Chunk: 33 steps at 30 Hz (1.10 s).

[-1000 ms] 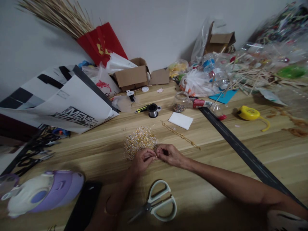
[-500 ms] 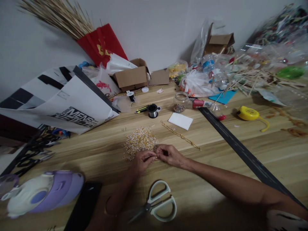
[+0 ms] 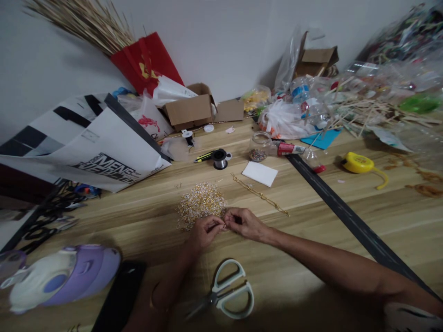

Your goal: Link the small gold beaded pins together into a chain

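Fingertips of my left hand [image 3: 206, 229] are pinched together at the near edge of a pile of small gold and clear beads [image 3: 201, 203]. Close against them, my right hand [image 3: 245, 223] is also in a pinch, its fingers curled. A tiny shiny piece shows between the two hands, too small to name. Behind my right hand lies a gold chain [image 3: 260, 194], stretched out on the wooden table [image 3: 311, 216]. Scissors with pale green handles [image 3: 232, 290] rest nearer to me, below both hands.
Beyond the beads are a wire spool [image 3: 219, 159], a white card [image 3: 260, 174] and a jar of beads [image 3: 259, 147]. A yellow tape measure [image 3: 358, 163] lies right of a black strip [image 3: 332, 203]. At left are a purple and white bottle [image 3: 65, 279] and a large paper bag [image 3: 104, 147].
Both hands stay almost in place, fingertips together by the bead pile. Nothing on the table has visibly moved.
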Each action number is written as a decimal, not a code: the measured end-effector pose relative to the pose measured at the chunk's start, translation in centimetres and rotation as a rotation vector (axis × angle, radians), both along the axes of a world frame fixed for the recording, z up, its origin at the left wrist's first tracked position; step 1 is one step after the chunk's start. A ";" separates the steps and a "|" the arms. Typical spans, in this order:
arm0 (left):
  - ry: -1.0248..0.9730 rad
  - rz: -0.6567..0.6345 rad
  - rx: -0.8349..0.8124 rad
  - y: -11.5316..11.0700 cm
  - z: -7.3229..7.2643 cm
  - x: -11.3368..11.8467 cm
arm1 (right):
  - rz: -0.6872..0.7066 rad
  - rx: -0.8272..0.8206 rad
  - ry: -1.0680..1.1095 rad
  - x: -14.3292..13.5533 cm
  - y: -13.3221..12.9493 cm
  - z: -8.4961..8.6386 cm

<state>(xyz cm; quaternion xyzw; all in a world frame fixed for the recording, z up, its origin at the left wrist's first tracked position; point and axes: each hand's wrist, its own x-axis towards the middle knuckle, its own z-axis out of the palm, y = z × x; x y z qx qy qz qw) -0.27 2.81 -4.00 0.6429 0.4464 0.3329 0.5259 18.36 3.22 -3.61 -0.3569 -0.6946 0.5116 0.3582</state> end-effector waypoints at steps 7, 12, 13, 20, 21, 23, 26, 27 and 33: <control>-0.046 0.017 -0.082 -0.1 0.3 0.1 | -0.002 -0.013 0.002 0.0 0.0 0.2; -0.038 0.032 -0.063 -0.3 0.7 0.3 | 0.006 -0.033 0.022 0.0 0.0 0.2; -0.034 0.038 -0.058 -0.3 0.8 0.3 | 0.007 -0.037 0.025 0.0 0.0 0.1; 0.025 0.059 0.016 -0.5 1.1 0.6 | 0.001 -0.056 0.053 -0.1 -0.1 0.1; 0.036 0.056 0.032 -0.5 1.2 0.6 | 0.003 -0.060 0.053 -0.1 -0.1 0.1; 0.059 0.050 0.064 -0.6 1.3 0.6 | 0.006 -0.061 0.050 -0.1 -0.1 0.0; 0.099 0.053 0.099 -0.6 1.4 0.6 | 0.011 -0.055 0.055 0.0 -0.1 0.0; 0.111 0.055 0.111 -0.6 1.4 0.7 | 0.013 -0.056 0.055 0.0 -0.1 0.0; 0.169 0.090 0.175 -0.7 1.2 0.6 | 0.019 -0.084 0.055 0.1 -0.1 0.1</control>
